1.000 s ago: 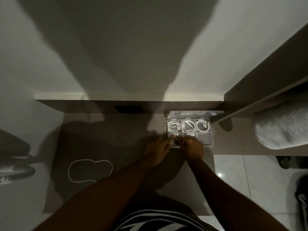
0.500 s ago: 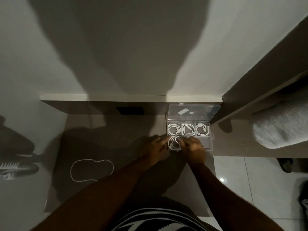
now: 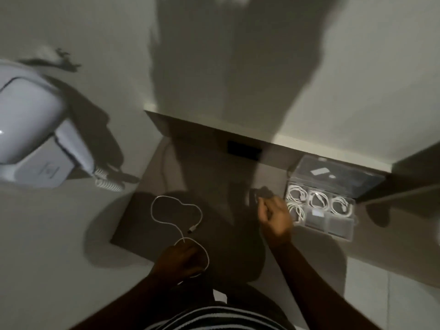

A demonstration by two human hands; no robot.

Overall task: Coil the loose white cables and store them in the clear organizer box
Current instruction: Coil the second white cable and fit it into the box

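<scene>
Change: both hands have left the clear plastic organizer box (image 3: 342,231); four compartments hold coils.
Left hand (image 3: 181,262): grip closing on the loose white cable (image 3: 177,211) on the dark counter (image 3: 221,186).
Right hand (image 3: 276,216): half-curled, empty.
Meaning: last cable, coiling next.

Loose white cable (image 3: 176,211) sprawled; organizer box (image 3: 342,231) open, seemingly four coils.

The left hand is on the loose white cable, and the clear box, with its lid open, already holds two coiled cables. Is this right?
Not quite. The head view shows four coiled cables in the clear box, not two. The rest holds: the left hand is on the loose white cable, and the lid is open.
</scene>
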